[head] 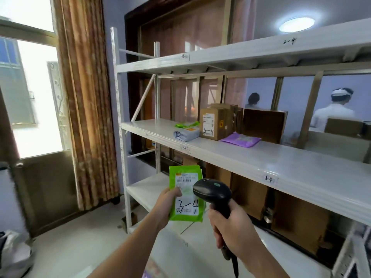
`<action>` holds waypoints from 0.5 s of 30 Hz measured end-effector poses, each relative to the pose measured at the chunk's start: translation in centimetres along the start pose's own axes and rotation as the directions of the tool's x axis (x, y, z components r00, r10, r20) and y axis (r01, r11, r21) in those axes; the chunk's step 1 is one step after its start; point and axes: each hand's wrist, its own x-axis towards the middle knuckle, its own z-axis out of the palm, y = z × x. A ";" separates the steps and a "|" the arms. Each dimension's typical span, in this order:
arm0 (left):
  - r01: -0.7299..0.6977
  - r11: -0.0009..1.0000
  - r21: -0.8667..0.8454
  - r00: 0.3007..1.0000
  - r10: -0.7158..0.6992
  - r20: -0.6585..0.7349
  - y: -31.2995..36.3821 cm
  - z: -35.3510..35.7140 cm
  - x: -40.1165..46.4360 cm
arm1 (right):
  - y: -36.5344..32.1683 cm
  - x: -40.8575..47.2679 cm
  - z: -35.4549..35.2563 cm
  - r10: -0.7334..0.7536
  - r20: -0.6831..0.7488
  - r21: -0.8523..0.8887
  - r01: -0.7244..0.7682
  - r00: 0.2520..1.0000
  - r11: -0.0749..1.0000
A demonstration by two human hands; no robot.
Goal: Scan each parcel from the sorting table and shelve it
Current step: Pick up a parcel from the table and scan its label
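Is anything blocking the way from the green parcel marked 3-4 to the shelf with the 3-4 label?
Nothing visible does. The left hand holds the green parcel in front of the rack, below that shelf's edge. The shelf surface above the 3-4 label is bare; the purple packet and boxes sit farther back and left.

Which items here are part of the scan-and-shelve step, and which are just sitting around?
In use:
- green parcel marked 3-4, held by left hand
- black scanner, gripped by right hand
- shelf labelled 3-4

Lying about:
- box marked 4-4
- purple mailer
- grey mailer
- curtain
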 end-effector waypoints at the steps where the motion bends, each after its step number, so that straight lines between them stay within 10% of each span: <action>1: -0.003 1.000 -0.005 1.000 0.003 -0.001 0.4 -0.4 0.9 | -0.1 1.0 0.6 -0.007 0.004 0.001 0.007 1.000 1.000; 15: -0.094 0.995 -0.024 0.993 0.096 0.065 8.6 -2.5 15.7 | -2.3 14.5 4.5 -0.084 -0.062 0.012 0.085 0.995 0.996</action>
